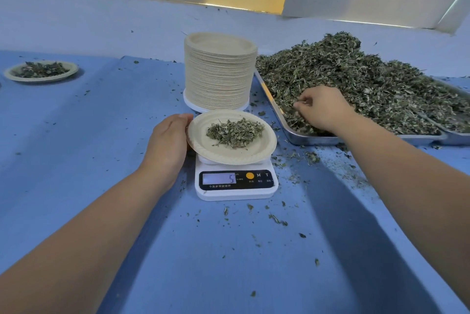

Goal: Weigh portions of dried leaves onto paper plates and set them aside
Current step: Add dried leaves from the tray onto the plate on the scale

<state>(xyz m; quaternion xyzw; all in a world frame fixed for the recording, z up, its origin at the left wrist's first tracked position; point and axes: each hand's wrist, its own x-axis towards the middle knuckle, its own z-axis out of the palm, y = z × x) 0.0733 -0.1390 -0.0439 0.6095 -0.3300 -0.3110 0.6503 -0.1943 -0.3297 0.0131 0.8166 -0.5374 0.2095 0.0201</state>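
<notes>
Paper plate (203, 142) flat on the platform of a white digital kitchen scale (236, 192), near the middle of the blue table cover (101, 148). On the plate, slightly right of centre, a small loose portion (235, 131) of crumbled green leaf. Display (219, 178) lit, showing a 5.

Left hand (169, 140) cupped against the plate's left rim, thumb tip touching the edge, fingers out of sight beneath it. Impossible to tell whether those fingers clasp the plate or merely lie against it.

Right hand (323, 110) low inside the steel tray (318, 138), just right of the scale. Fingertips drawn into a narrow pinch on a few bits of the dried leaves (356, 77), at the near-left foot of the tall heap filling the tray.

Second steel tray (457, 139) touching the first on its right side, also heaped.

Behind the scale, almost touching the weighed plate, a tall stack of paper plates (220, 74).

Far left, well apart from the scale, a filled plate (15, 75) with its own leaf portion.

Leaf crumbs (277, 219) scattered over the cover, thickest in front of the trays and the scale.
</notes>
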